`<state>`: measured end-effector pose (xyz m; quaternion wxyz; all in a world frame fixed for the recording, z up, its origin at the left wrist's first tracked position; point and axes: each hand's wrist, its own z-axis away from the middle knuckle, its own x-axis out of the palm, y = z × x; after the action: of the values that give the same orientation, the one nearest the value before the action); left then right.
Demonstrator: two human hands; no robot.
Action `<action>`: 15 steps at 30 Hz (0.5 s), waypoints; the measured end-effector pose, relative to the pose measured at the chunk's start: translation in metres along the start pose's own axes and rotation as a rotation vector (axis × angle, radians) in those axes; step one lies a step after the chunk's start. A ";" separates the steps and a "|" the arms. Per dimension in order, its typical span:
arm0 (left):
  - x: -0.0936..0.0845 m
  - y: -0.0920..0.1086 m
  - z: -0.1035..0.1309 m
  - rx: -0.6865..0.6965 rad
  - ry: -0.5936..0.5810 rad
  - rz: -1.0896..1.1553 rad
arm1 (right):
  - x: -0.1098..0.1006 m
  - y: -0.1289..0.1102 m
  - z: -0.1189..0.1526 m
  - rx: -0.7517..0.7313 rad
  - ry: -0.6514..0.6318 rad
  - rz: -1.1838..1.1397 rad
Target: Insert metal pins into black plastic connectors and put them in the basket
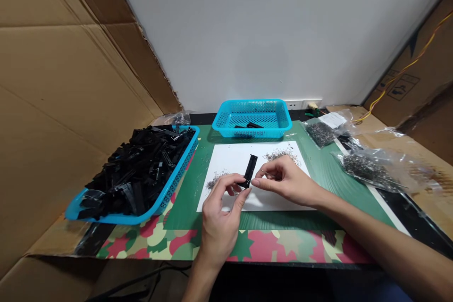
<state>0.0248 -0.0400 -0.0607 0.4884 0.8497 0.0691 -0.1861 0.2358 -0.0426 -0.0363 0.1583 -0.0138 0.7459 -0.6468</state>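
Between the thumb and fingers of my left hand [221, 210] is a narrow black plastic part [251, 170], tilted with its far end up and slightly to the right. My right hand [285, 179] is closed in a pinch beside the lower end of the part; what its fingertips hold is too small to make out. Both hands are over a white sheet [233, 153]. On that sheet lie two loose piles of small bent metal wire pieces, a left pile [216, 178] by my left hand and a right pile [283, 155] just beyond my right hand.
A blue basket [177, 181] heaped with black plastic parts [141, 165] stands at the left. Another blue basket [252, 133] at the back holds a few black parts. Plastic bags of metal pieces [320, 132] lie at the right on the green mat [339, 179]. Cardboard [53, 80] walls the left side.
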 end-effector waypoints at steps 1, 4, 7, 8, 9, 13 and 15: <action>0.000 0.000 0.000 0.009 -0.006 -0.005 | 0.002 0.002 -0.001 0.015 -0.023 -0.032; 0.000 0.000 -0.001 0.036 -0.023 -0.026 | 0.007 0.008 -0.002 0.025 -0.033 -0.118; 0.001 0.001 -0.002 0.052 -0.030 -0.041 | 0.010 0.010 -0.002 0.023 -0.012 -0.138; 0.001 0.002 -0.002 0.056 -0.030 -0.047 | 0.011 0.009 -0.002 0.025 -0.009 -0.130; 0.001 0.002 -0.002 0.060 -0.025 -0.056 | 0.010 0.009 -0.002 0.027 -0.007 -0.122; 0.000 0.003 -0.001 0.067 -0.006 -0.092 | 0.008 0.005 -0.001 0.049 -0.015 -0.136; -0.001 0.004 -0.002 0.074 -0.018 -0.105 | 0.006 0.004 -0.001 0.083 -0.034 -0.178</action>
<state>0.0254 -0.0408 -0.0562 0.4470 0.8606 0.1023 -0.2217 0.2306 -0.0423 -0.0417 0.1134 -0.0845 0.7116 -0.6882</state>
